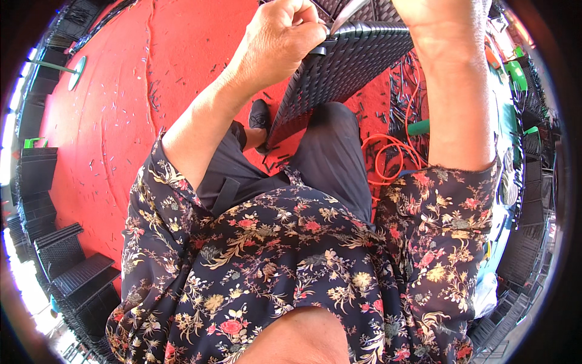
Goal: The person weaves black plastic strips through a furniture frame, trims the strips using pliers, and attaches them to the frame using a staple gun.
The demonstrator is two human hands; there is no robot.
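The woven panel [345, 60] under the left hand [282, 39] looks like dark plastic wicker, ribbed with a faint sheen. A thin blade [350, 11], bright like metal, shows at its far edge. The floor covering [121, 91] is matt red carpet, rough and littered with black strip offcuts. An orange cable [388, 155] looks smooth and glossy. The floral shirt [291, 255] is soft printed cloth
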